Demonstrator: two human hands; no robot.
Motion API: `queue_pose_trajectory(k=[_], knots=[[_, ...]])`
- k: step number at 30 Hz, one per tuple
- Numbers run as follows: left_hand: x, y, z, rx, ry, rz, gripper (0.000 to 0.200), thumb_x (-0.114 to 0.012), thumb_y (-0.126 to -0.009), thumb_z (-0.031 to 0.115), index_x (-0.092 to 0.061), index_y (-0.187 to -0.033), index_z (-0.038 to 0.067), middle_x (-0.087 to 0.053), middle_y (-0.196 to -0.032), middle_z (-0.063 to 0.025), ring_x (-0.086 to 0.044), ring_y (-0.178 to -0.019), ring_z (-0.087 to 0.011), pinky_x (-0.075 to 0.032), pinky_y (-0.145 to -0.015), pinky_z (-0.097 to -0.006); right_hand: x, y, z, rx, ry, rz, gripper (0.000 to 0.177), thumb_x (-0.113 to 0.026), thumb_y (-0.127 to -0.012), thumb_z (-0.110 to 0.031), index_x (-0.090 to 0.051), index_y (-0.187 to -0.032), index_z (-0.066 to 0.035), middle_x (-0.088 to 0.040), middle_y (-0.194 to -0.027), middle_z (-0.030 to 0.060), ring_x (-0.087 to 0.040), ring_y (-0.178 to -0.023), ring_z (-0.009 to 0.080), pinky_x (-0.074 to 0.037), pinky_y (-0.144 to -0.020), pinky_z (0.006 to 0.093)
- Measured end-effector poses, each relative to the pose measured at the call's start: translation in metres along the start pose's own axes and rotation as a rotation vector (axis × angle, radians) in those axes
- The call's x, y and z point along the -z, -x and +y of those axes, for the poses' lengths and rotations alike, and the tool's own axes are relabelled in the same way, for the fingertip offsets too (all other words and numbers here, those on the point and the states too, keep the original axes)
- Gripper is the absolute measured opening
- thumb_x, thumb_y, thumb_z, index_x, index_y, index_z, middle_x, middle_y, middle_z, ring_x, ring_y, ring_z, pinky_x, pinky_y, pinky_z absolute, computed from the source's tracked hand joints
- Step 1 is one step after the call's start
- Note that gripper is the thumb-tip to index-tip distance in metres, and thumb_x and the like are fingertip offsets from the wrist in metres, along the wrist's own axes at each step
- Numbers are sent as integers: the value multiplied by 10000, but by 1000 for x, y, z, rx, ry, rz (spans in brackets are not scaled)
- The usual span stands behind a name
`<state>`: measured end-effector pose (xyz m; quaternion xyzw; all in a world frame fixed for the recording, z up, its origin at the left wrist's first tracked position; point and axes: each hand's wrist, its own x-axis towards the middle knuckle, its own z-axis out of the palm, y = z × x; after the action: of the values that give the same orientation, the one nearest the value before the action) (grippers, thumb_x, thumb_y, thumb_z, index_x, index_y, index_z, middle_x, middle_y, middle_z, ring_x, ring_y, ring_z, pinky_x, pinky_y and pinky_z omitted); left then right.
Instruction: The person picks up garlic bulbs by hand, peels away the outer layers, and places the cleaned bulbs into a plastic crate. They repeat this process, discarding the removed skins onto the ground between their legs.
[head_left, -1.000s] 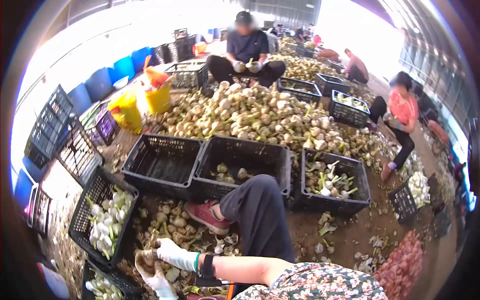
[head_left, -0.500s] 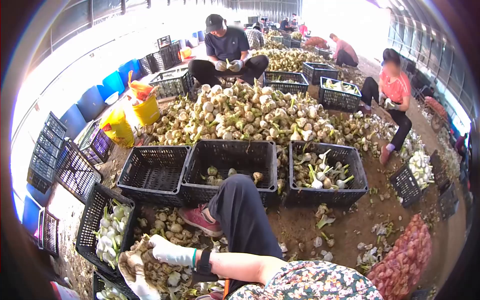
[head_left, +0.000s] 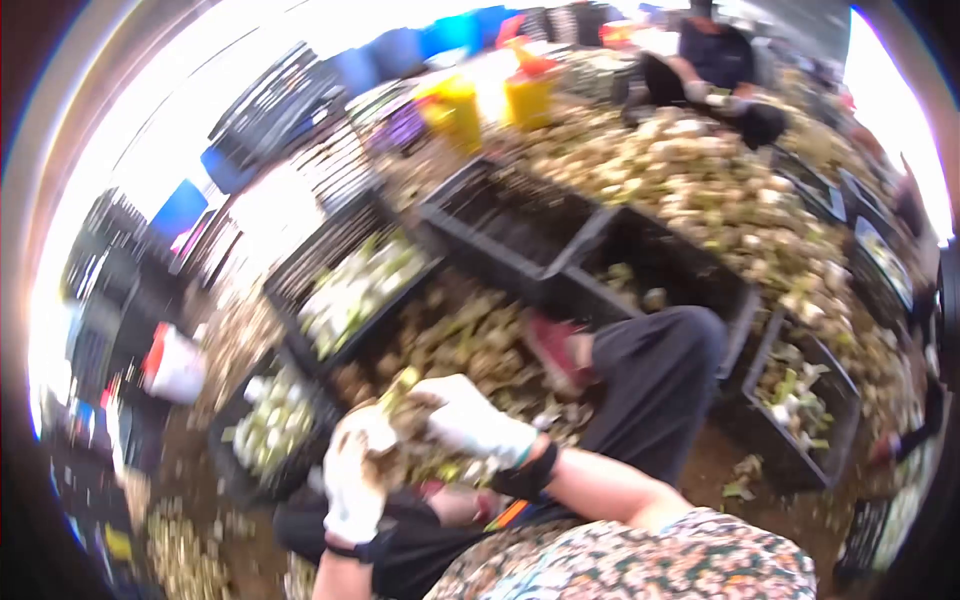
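Both my hands wear white work gloves and come together over my lap. My left hand (head_left: 352, 470), its glove stained brown at the fingers, is curled around a garlic bulb (head_left: 402, 405) with a yellowish-green stem. From the other side my right hand (head_left: 472, 420) closes its fingers on the same bulb. Motion blur hides the fingertips and details of the bulb. Beneath and beyond the hands lies a heap of untrimmed garlic (head_left: 455, 340) on the ground. Close by on the left stand a crate of cleaned white garlic (head_left: 365, 285) and a second garlic-filled crate (head_left: 270, 425).
Black crates (head_left: 510, 215) stand in a row ahead, one holding a few bulbs. Behind them rises a large garlic pile (head_left: 690, 190), where a person (head_left: 715, 60) sits. At right is a crate with some garlic (head_left: 800, 400). Yellow sacks (head_left: 450, 110) and blue barrels (head_left: 395, 50) line the far left.
My view has swung left and tilted. My hands have risen from the low garlic heap and now hold a bulb between them in front of my body.
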<state>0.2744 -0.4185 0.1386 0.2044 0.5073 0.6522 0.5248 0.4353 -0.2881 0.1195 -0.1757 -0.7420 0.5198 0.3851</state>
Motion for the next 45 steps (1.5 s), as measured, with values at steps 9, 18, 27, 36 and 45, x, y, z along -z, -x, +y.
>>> queue_pose_trajectory(k=[9,18,27,36,45], knots=[[5,-22,-93,-125,63,70,516,-661,-839,-56,-473,-1318,-26,-612,-1171,-116,-625,-1027,-182,-523,-897,-297,-6,24,39,-702,-460,35,187,-670,-896,-120,-677,-1023,18,-680,-815,76,-601,-677,114,-507,-639,275],[25,-20,-90,-64,289,-264,752,-785,-788,68,-396,-1428,15,-570,-1299,-117,-605,-1122,-221,-566,-867,-329,13,48,151,-955,-800,639,270,-649,-881,-90,-621,-1132,7,-685,-829,101,-668,-700,217,-552,-599,339],[33,-36,-102,-236,-360,-67,1022,-823,-663,-20,-264,-1509,101,-465,-1177,-67,-550,-1006,-159,-509,-863,-266,-9,9,39,-488,-85,-183,692,-694,-794,-68,-431,-1432,-22,-698,-1039,152,-685,-861,227,-533,-810,321],[32,-38,-110,-374,-588,-158,1112,-830,-627,-4,-188,-1533,46,-447,-1244,-96,-512,-1084,-193,-456,-956,-310,-21,0,34,-35,606,-454,680,-630,-777,-64,-395,-1406,43,-677,-971,224,-672,-865,369,-534,-722,409],[28,-34,-113,-242,48,128,546,-710,-850,-15,-465,-1337,19,-612,-1204,-115,-607,-1072,-180,-509,-940,-312,-38,8,55,-453,70,-74,731,-618,-820,-11,-299,-1477,-35,-651,-912,172,-648,-831,300,-512,-799,369]])
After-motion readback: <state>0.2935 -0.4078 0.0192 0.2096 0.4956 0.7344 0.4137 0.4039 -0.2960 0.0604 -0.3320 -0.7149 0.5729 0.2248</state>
